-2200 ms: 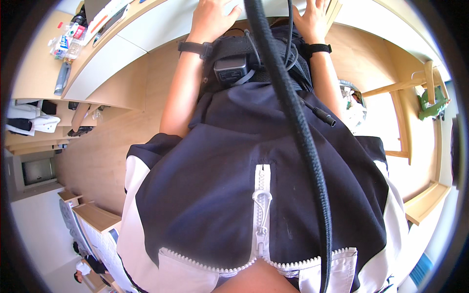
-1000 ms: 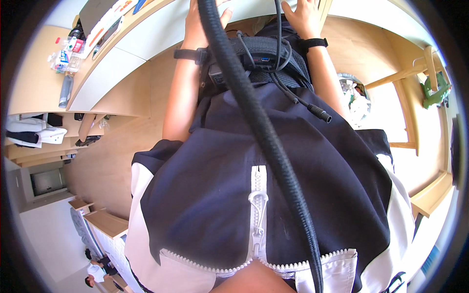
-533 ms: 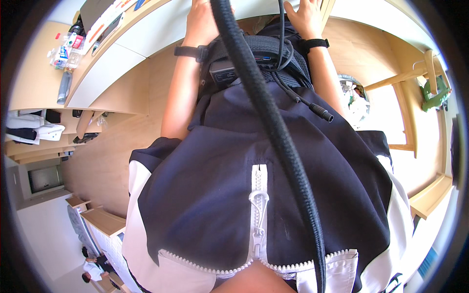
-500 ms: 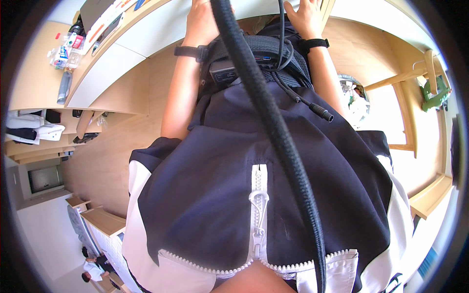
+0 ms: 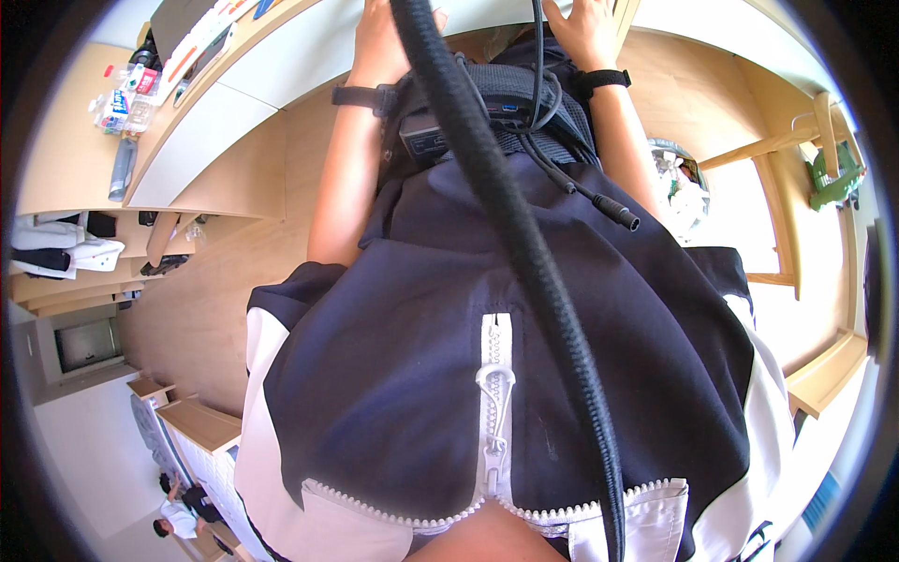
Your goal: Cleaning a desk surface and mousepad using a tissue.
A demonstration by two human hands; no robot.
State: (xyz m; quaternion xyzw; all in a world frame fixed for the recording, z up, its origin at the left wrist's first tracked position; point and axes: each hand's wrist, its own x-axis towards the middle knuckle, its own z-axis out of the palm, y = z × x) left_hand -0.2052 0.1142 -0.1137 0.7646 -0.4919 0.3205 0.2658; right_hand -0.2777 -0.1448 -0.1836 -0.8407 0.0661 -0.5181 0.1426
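Note:
My left hand (image 5: 379,45) is at the top edge, beside the pale front of the desk (image 5: 309,58). A thick black braided cable (image 5: 496,183) crosses in front of it, and its fingers are mostly hidden or cut off. My right hand (image 5: 587,36) is at the top edge too, by a wooden edge, with its thumb stretched away from the palm. Its other fingers run out of the picture. Both wrists wear black bands. Between my forearms sits a black mesh pouch (image 5: 562,140) with a dark ported box (image 5: 426,142) and thin cables ending in a round plug (image 5: 618,214).
On the desk at left are a plastic bottle (image 5: 142,105) and a grey object (image 5: 123,169). Shelves with clothes (image 5: 66,245) stand below. A lined bin (image 5: 682,192), a wooden chair (image 5: 782,220) and a green item (image 5: 836,180) are at right. Another person (image 5: 180,513) is far off, lower left.
Both hands stay nearly in place. The thick cable has shifted slightly left near the top, and a thin cable loop now shows beside it. The far-off person's arm has moved.

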